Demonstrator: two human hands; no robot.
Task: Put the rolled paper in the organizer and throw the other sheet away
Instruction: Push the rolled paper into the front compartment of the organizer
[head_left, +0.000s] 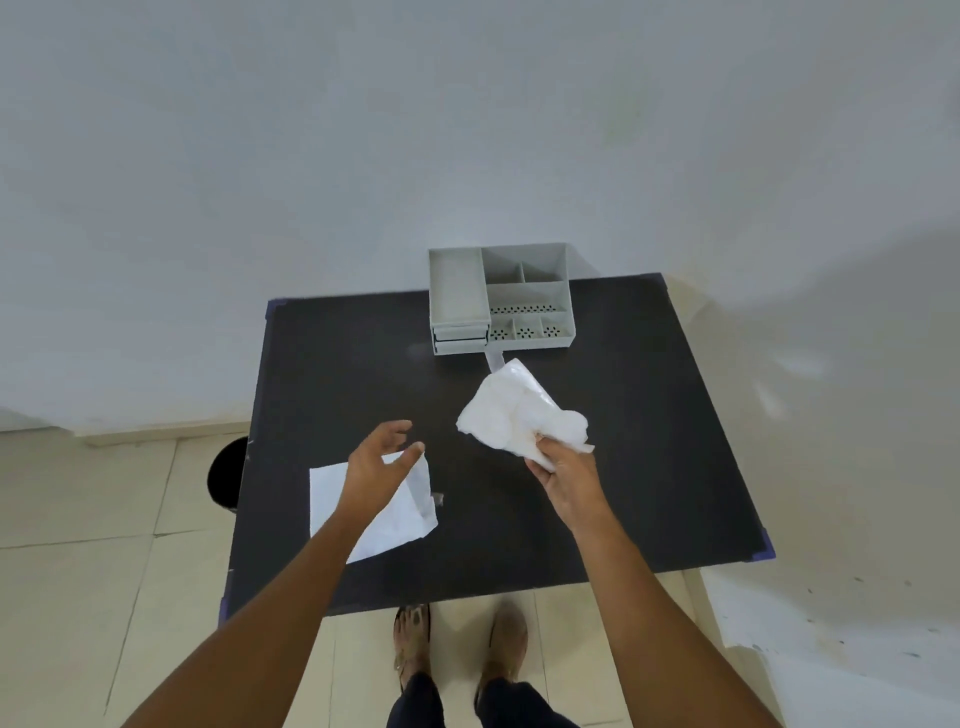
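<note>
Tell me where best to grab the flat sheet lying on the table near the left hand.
Take the flat sheet at its right edge, which looks curled up off the table, coming from above with the open left hand hovering there. The rest looks flat, offering little to pinch.

Right hand (563, 470) fingers are wrapped under the crumpled paper (517, 410), so the contact points are hidden. Paper blocks the near end of a pale strip (492, 358) beyond the grip. Left hand (379, 467) and forearm cover the middle of the flat sheet (332, 493). Table (649, 415) hides most of the black bin (226, 478) left of it. Both arms cropped at bottom edge.
</note>
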